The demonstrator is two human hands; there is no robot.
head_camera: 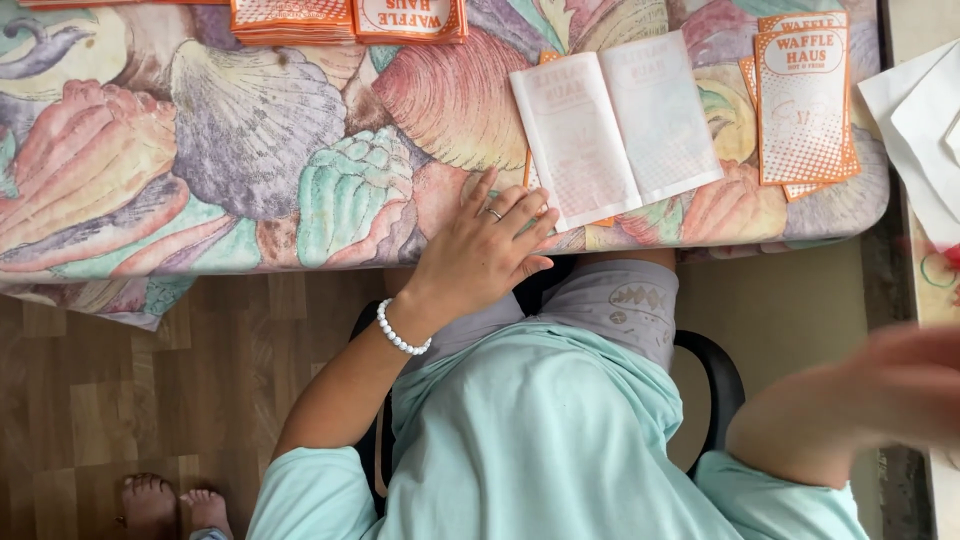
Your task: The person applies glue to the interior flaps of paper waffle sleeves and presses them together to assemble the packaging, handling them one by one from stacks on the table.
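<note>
The left hand [487,250] rests flat at the front edge of the worktop [200,150], its grip open, fingertips touching the near-left corner of the white folded paper sheet [615,125]. Left of that sheet the shell-patterned cloth lies bare. Just right of the sheet sits an orange paper bag stack [803,100]. Below it, off the worktop's edge, the right hand [905,385] blurs; its grip cannot be told.

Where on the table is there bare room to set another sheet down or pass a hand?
The widest free patch is the left half of the tablecloth, between the top stacks and the near edge. The right side is crowded: the left hand rests by the open sheet, with the orange stack beyond. The right hand is blurred, off the table.
</note>
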